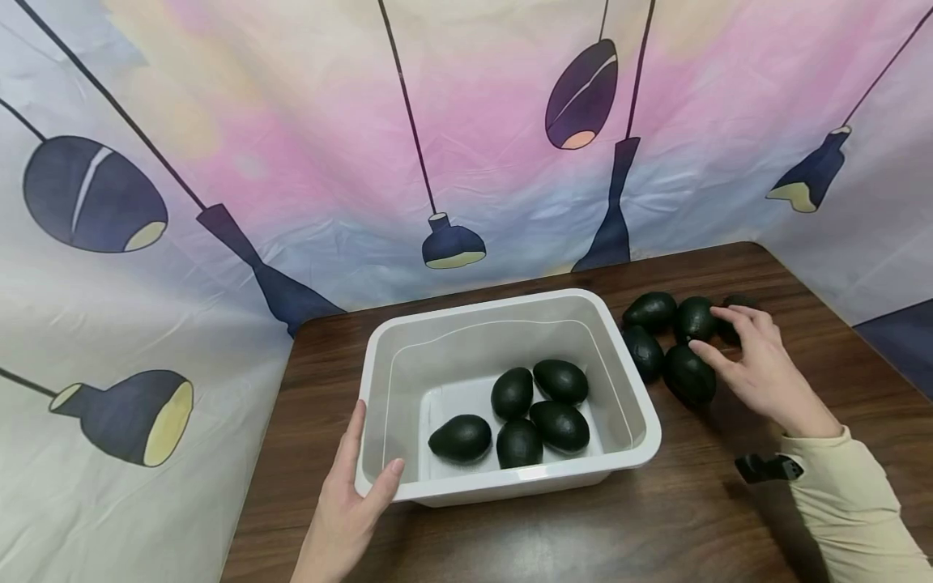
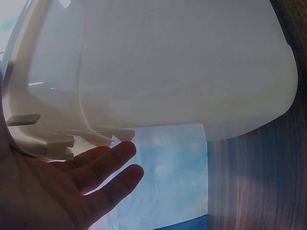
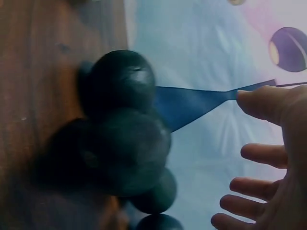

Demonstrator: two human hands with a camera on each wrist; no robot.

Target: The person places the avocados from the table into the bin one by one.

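Observation:
A white plastic bin (image 1: 503,486) stands on the table with several dark green avocados (image 1: 461,439) lying inside it. My left hand (image 1: 346,494) rests at the bin's near left corner, thumb over the rim and fingers along the outer side; the left wrist view shows those fingers (image 2: 110,177) extended under the rim. To the right of the bin, more avocados (image 1: 689,376) sit in a cluster. My right hand (image 1: 765,368) hovers over that cluster with fingers spread. In the right wrist view, a gap separates its fingers (image 3: 254,189) from the avocados (image 3: 129,148).
The brown wooden table (image 1: 656,526) carries everything, its back edge close to a hanging cloth (image 1: 328,121) printed with lamps. A black strap piece (image 1: 768,469) shows at the right wrist, by the pale sleeve (image 1: 845,494).

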